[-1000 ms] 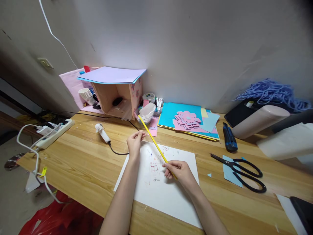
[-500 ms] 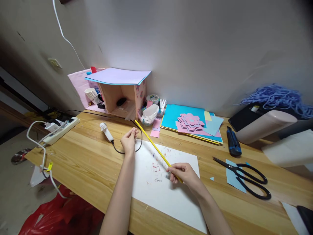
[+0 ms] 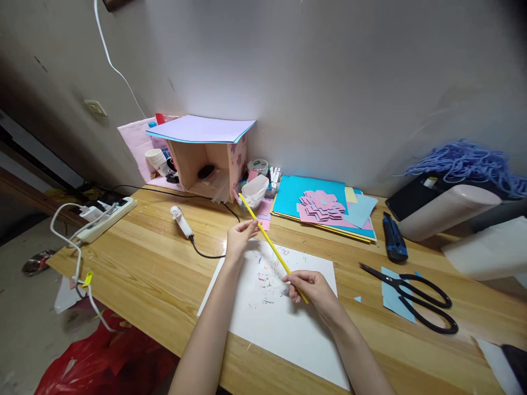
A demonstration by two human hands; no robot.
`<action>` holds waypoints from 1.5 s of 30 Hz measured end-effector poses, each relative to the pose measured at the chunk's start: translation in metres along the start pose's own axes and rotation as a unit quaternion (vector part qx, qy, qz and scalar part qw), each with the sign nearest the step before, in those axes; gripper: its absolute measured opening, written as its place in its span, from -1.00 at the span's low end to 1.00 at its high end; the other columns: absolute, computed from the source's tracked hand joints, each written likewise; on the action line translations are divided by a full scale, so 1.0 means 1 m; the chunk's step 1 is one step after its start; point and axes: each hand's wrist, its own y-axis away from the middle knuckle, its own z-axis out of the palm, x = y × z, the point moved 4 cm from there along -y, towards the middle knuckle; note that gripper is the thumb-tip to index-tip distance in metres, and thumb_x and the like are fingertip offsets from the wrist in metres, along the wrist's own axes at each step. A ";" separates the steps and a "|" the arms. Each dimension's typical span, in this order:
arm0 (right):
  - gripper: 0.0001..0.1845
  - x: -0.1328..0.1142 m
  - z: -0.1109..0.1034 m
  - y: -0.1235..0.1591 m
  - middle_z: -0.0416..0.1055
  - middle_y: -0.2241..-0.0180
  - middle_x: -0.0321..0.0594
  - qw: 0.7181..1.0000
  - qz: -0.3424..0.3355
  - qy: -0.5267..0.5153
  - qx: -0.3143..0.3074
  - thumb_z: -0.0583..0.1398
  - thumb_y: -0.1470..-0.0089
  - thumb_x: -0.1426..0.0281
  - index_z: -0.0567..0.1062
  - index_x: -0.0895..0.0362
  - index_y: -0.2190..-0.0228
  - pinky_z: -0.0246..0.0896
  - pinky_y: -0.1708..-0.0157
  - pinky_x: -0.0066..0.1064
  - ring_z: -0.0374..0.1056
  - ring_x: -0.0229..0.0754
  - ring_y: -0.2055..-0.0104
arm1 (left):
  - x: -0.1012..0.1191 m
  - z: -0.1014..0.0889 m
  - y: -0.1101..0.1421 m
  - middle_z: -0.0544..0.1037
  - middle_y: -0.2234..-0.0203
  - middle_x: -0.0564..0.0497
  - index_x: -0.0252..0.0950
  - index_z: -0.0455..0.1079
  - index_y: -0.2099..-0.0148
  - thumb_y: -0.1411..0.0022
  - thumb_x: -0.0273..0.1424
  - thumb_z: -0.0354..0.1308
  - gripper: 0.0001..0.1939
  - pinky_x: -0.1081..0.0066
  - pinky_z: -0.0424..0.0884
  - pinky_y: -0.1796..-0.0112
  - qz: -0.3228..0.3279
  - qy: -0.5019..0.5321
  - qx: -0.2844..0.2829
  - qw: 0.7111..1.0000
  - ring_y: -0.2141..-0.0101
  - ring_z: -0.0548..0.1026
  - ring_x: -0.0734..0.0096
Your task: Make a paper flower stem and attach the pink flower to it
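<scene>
A thin yellow stick [image 3: 272, 248] slants over a white sheet of paper [image 3: 284, 334] marked with coloured smudges; whether it is a straw or rolled paper I cannot tell. My right hand [image 3: 309, 288] pinches it close to its lower end. Further up, the fingers of my left hand [image 3: 242, 237] are closed on it a little below its top tip. That tip overlaps a clear bowl with white paper [image 3: 254, 192] in this view. To the left lies a white glue gun [image 3: 181, 222] with a black cord.
Black scissors [image 3: 411, 293] and a blue utility knife [image 3: 394, 238] lie at the right. Pink paper flowers [image 3: 321, 206] rest on coloured sheets [image 3: 288, 192] at the back. An open box [image 3: 236, 170] stands by the wall; a power strip [image 3: 107, 219] is far left.
My left hand has moved right from beside the stick and taken hold of it near the top. The stick's upper end has shifted right and slightly up; my right hand keeps its grip.
</scene>
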 end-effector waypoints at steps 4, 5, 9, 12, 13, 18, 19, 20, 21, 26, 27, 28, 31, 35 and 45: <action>-0.58 0.003 0.000 -0.002 0.38 0.67 -0.25 1.000 0.002 -0.004 0.000 0.29 0.18 0.10 0.55 0.24 0.47 0.15 0.61 -0.50 0.27 -0.33 0.63 | -0.005 0.003 0.003 0.60 0.43 -0.14 -0.38 0.54 0.37 0.18 -0.22 0.35 -0.65 0.39 0.42 0.30 -0.001 -0.007 0.010 1.000 0.43 0.53 0.37; -0.59 0.003 0.000 -0.002 0.38 0.67 -0.26 1.000 0.003 -0.004 0.000 0.29 0.18 0.10 0.55 0.24 0.47 0.15 0.61 -0.50 0.27 -0.33 0.63 | -0.006 0.002 0.002 0.60 0.44 -0.14 -0.38 0.54 0.38 0.18 -0.21 0.34 -0.65 0.40 0.41 0.31 -0.003 -0.007 0.014 1.000 0.44 0.52 0.37; -0.62 0.003 0.002 -0.003 0.39 0.68 -0.24 1.000 0.001 0.018 0.013 0.29 0.18 0.13 0.52 0.24 0.56 0.16 0.60 -0.49 0.26 -0.34 0.64 | -0.003 -0.001 0.000 0.58 0.48 -0.12 -0.36 0.53 0.39 0.10 -0.19 0.28 -0.68 0.40 0.39 0.36 0.020 -0.063 0.007 0.998 0.46 0.51 0.36; -0.61 0.001 0.004 -0.001 0.38 0.68 -0.23 0.997 -0.014 0.065 0.035 0.26 0.14 0.12 0.49 0.24 0.63 0.16 0.59 -0.48 0.23 -0.35 0.64 | 0.001 -0.005 0.000 0.55 0.54 -0.06 -0.32 0.51 0.44 0.04 -0.23 0.24 -0.77 0.42 0.34 0.39 0.050 -0.107 0.013 0.993 0.48 0.48 0.35; -0.60 0.000 0.004 -0.001 0.38 0.68 -0.23 0.995 -0.023 0.085 0.044 0.25 0.12 0.12 0.48 0.23 0.64 0.16 0.58 -0.48 0.23 -0.34 0.64 | 0.002 -0.006 0.001 0.53 0.57 -0.04 -0.29 0.50 0.46 0.03 -0.26 0.23 -0.81 0.44 0.32 0.39 0.061 -0.121 0.017 0.991 0.48 0.47 0.37; -0.59 -0.002 0.002 0.002 0.38 0.66 -0.22 0.985 -0.060 0.150 0.067 0.20 0.04 0.13 0.48 0.23 0.63 0.19 0.55 -0.46 0.25 -0.31 0.60 | 0.020 -0.004 0.012 0.43 0.60 0.07 -0.23 0.37 0.54 -0.12 -0.34 0.08 -0.79 0.49 0.15 0.43 0.202 -0.348 0.036 0.915 0.52 0.34 0.45; -0.59 -0.002 0.001 0.002 0.38 0.66 -0.22 0.985 -0.060 0.149 0.066 0.20 0.04 0.13 0.48 0.23 0.62 0.19 0.55 -0.46 0.25 -0.32 0.60 | 0.022 -0.003 0.013 0.41 0.61 0.08 -0.23 0.35 0.54 -0.14 -0.34 0.05 -0.78 0.49 0.13 0.45 0.221 -0.380 0.037 0.898 0.53 0.31 0.46; -0.59 -0.002 0.000 0.002 0.38 0.66 -0.22 0.986 -0.058 0.144 0.063 0.20 0.04 0.13 0.48 0.23 0.63 0.19 0.56 -0.47 0.25 -0.32 0.60 | 0.024 -0.003 0.013 0.39 0.62 0.09 -0.23 0.33 0.53 -0.15 -0.35 0.03 -0.78 0.49 0.12 0.46 0.229 -0.389 0.038 0.892 0.54 0.30 0.47; -0.60 -0.001 0.000 0.001 0.39 0.66 -0.22 0.988 -0.053 0.134 0.059 0.21 0.05 0.13 0.49 0.24 0.62 0.18 0.56 -0.47 0.24 -0.33 0.61 | 0.024 -0.004 0.011 0.36 0.63 0.10 -0.24 0.32 0.52 -0.16 -0.35 0.01 -0.78 0.50 0.12 0.47 0.229 -0.381 0.039 0.895 0.54 0.29 0.48; -0.60 -0.001 -0.004 -0.001 0.39 0.68 -0.23 0.998 -0.019 0.044 0.043 0.26 0.14 0.11 0.53 0.25 0.52 0.17 0.61 -0.51 0.26 -0.34 0.64 | 0.023 -0.025 -0.005 0.45 0.56 0.06 -0.30 0.40 0.43 -0.14 -0.33 0.00 -0.78 0.51 0.24 0.45 0.168 -0.210 0.105 0.957 0.52 0.36 0.50; -0.60 -0.001 -0.004 -0.002 0.39 0.68 -0.24 0.999 -0.016 0.031 0.039 0.27 0.15 0.11 0.54 0.25 0.50 0.16 0.62 -0.52 0.26 -0.34 0.64 | 0.022 -0.028 -0.007 0.49 0.51 0.03 -0.32 0.44 0.37 -0.12 -0.31 0.03 -0.78 0.50 0.28 0.43 0.161 -0.190 0.110 0.962 0.51 0.38 0.50; -0.60 -0.001 -0.004 -0.002 0.39 0.68 -0.24 0.999 -0.015 0.021 0.034 0.28 0.15 0.11 0.54 0.25 0.50 0.16 0.62 -0.52 0.26 -0.35 0.64 | 0.022 -0.029 -0.008 0.52 0.47 -0.01 -0.34 0.47 0.31 -0.10 -0.30 0.07 -0.76 0.48 0.31 0.40 0.158 -0.179 0.111 0.965 0.49 0.40 0.49; -0.62 -0.001 -0.006 -0.003 0.38 0.69 -0.25 1.000 -0.018 0.004 0.022 0.28 0.15 0.13 0.55 0.24 0.49 0.15 0.62 -0.54 0.25 -0.36 0.65 | 0.019 -0.027 -0.007 0.57 0.38 -0.08 -0.36 0.49 0.20 -0.01 -0.31 0.19 -0.69 0.42 0.37 0.31 0.157 -0.170 0.106 0.967 0.43 0.46 0.44; -0.62 0.000 -0.008 -0.002 0.38 0.68 -0.25 1.000 -0.018 -0.001 0.024 0.28 0.15 0.14 0.55 0.24 0.50 0.15 0.63 -0.53 0.24 -0.37 0.65 | 0.018 -0.015 0.000 0.58 0.39 -0.08 -0.34 0.50 0.22 -0.03 -0.32 0.19 -0.73 0.40 0.41 0.29 0.194 -0.180 0.071 0.962 0.41 0.50 0.40; -0.63 0.001 -0.007 -0.003 0.38 0.67 -0.25 1.000 -0.018 -0.010 0.022 0.28 0.14 0.14 0.54 0.25 0.49 0.15 0.62 -0.53 0.25 -0.36 0.64 | 0.012 -0.009 0.003 0.52 0.48 -0.02 -0.33 0.46 0.31 -0.13 -0.30 0.09 -0.78 0.45 0.36 0.36 0.224 -0.226 0.065 0.946 0.46 0.46 0.43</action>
